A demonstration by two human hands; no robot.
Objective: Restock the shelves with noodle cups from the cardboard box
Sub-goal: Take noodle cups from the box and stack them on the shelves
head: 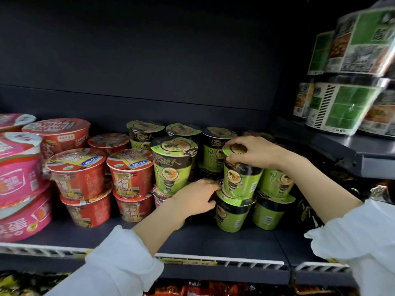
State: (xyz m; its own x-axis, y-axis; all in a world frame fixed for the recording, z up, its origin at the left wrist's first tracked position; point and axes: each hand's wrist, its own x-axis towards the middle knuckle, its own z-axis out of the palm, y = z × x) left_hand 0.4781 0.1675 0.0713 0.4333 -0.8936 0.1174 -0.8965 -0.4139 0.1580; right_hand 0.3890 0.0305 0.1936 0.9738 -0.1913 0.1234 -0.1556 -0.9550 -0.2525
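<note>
A green noodle cup (240, 178) is sitting on top of another green cup (232, 212) near the front of the dark shelf (213, 238), forming a second tier. The right hand (254, 152) is gripping it from above, fingers curled over the lid rim. The left hand (196, 199) is reaching in low beside it, fingers bent against the lower cup's lid edge where the two cups meet; it appears to be steadying rather than holding, though shadow there is making that hard to tell.

More green cups are standing to the right (275, 182) and behind (215, 150), with another stacked one (173, 165) to the left. Beyond those, red bowls (79, 174) and pink bowls (19, 167) are filling the shelf's left side. The cardboard box is not showing in view.

The placing step is looking nearly done: the cup is being seated on its stack. The next move is calling for centring it squarely, releasing gently so it is not tipping, then going back for another.
</note>
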